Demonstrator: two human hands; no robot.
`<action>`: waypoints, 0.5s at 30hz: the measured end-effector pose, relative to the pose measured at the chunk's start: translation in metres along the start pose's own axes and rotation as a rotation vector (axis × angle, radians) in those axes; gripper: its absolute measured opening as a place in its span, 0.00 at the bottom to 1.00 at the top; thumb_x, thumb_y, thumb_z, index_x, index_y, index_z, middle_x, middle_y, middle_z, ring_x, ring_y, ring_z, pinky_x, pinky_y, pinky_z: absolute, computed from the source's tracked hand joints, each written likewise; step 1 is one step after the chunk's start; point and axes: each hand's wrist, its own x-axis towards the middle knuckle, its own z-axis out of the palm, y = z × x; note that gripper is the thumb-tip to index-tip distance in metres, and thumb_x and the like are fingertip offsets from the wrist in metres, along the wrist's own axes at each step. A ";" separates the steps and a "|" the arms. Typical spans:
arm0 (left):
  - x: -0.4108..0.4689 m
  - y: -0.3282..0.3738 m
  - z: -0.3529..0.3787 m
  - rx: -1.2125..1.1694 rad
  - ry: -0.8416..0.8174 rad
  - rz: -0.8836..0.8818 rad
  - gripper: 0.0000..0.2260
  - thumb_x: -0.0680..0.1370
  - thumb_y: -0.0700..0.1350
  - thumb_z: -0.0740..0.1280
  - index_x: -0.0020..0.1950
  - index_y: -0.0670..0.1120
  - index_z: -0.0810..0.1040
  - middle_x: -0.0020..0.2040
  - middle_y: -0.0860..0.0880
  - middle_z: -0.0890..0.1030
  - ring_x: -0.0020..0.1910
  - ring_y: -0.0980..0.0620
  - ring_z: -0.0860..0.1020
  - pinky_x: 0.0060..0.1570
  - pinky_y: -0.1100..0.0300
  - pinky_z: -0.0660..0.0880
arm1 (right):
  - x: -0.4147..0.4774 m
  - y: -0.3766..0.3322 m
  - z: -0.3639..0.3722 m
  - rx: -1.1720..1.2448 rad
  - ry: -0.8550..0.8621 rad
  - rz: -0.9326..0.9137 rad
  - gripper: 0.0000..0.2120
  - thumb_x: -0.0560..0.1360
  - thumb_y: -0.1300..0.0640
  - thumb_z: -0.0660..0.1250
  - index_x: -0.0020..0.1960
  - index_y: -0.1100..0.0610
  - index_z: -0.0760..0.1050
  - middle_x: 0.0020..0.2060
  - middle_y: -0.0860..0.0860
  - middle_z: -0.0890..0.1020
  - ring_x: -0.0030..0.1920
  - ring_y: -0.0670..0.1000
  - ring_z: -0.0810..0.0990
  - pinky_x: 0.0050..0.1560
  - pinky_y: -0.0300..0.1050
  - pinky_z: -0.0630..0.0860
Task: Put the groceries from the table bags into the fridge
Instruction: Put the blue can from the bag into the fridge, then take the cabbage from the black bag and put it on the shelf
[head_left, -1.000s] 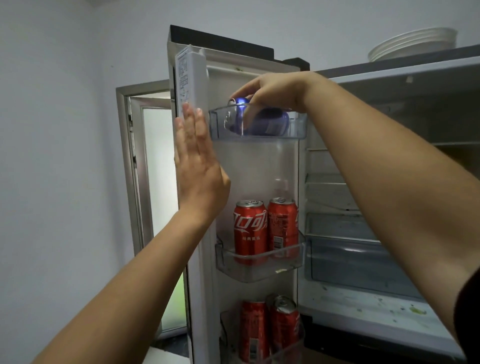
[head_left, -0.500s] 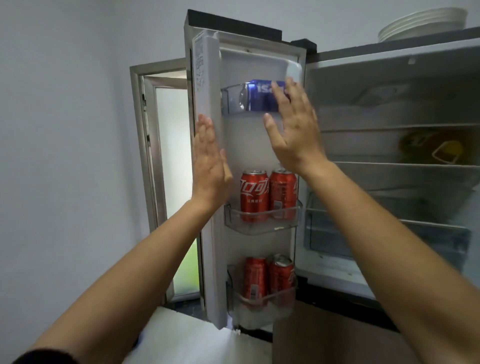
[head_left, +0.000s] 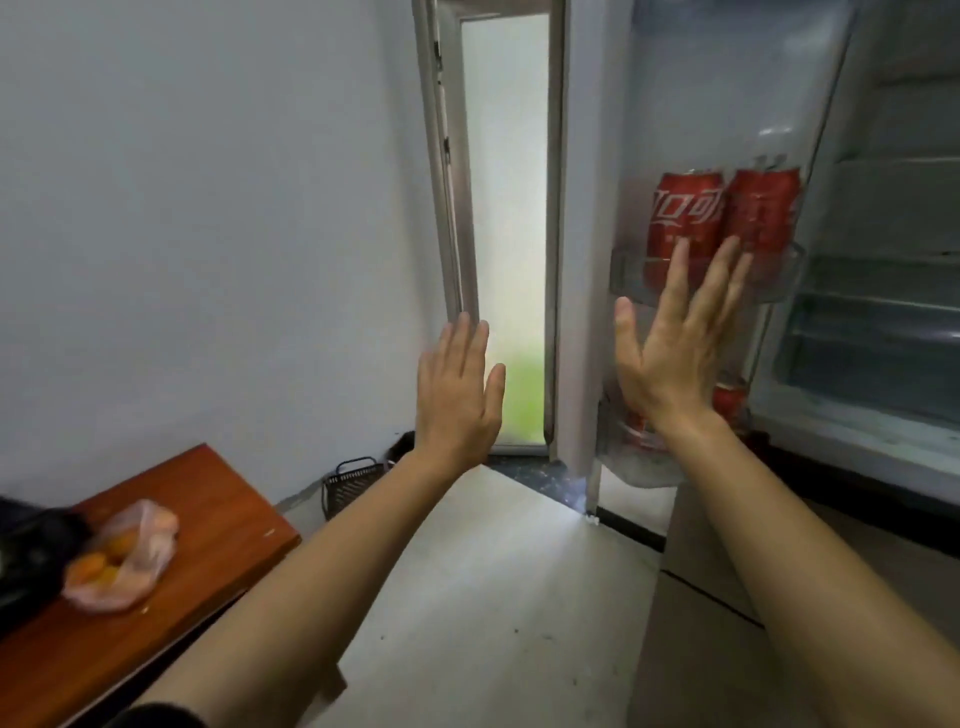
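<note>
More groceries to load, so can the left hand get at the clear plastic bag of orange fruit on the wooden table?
Probably yes: the left hand is open, holding nothing, and nothing stands between it and the clear plastic bag of orange fruit on the reddish-brown wooden table.

one head-worn wide-angle view, looking forward and down from near the open fridge door (head_left: 587, 260) on the right, over the floor (head_left: 493, 597), bench (head_left: 208, 519) corner at lower left.
</note>
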 end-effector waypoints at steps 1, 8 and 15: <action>-0.011 -0.019 -0.009 0.058 -0.008 -0.030 0.28 0.81 0.57 0.45 0.80 0.48 0.54 0.81 0.47 0.53 0.80 0.48 0.49 0.77 0.46 0.47 | -0.008 -0.014 0.007 0.013 -0.006 -0.016 0.37 0.81 0.40 0.57 0.81 0.57 0.48 0.78 0.68 0.47 0.79 0.66 0.44 0.78 0.63 0.44; -0.093 -0.180 -0.120 0.400 -0.045 -0.272 0.29 0.82 0.58 0.42 0.81 0.46 0.53 0.81 0.44 0.49 0.80 0.44 0.48 0.76 0.40 0.49 | -0.071 -0.172 0.064 0.100 -0.173 -0.258 0.37 0.80 0.41 0.59 0.81 0.57 0.50 0.78 0.67 0.48 0.79 0.66 0.46 0.78 0.60 0.40; -0.204 -0.347 -0.253 0.563 -0.053 -0.481 0.31 0.81 0.60 0.40 0.81 0.46 0.54 0.81 0.44 0.50 0.80 0.45 0.48 0.76 0.40 0.49 | -0.172 -0.358 0.134 0.196 -0.442 -0.368 0.35 0.79 0.41 0.55 0.80 0.55 0.52 0.79 0.64 0.48 0.79 0.63 0.45 0.78 0.64 0.48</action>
